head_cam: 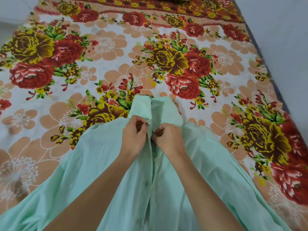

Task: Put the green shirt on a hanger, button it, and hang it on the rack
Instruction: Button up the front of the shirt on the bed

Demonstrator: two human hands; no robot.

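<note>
The pale green shirt (93, 164) lies spread on the bed, collar end pointing away from me at the centre. My left hand (135, 135) pinches the left edge of the front placket just below the collar. Close beside it, my right hand (168, 137) grips the right placket edge. The two edges are drawn together between my fingers. A dark bit shows at the collar opening (150, 102); the hanger itself is hidden under the fabric. Lower down the front, dark spots like buttons (147, 183) show along the seam.
The bed is covered by a floral sheet (116, 55) with red and yellow roses. Its right edge (273, 84) runs diagonally, with grey floor (286, 30) beyond. No rack is in view.
</note>
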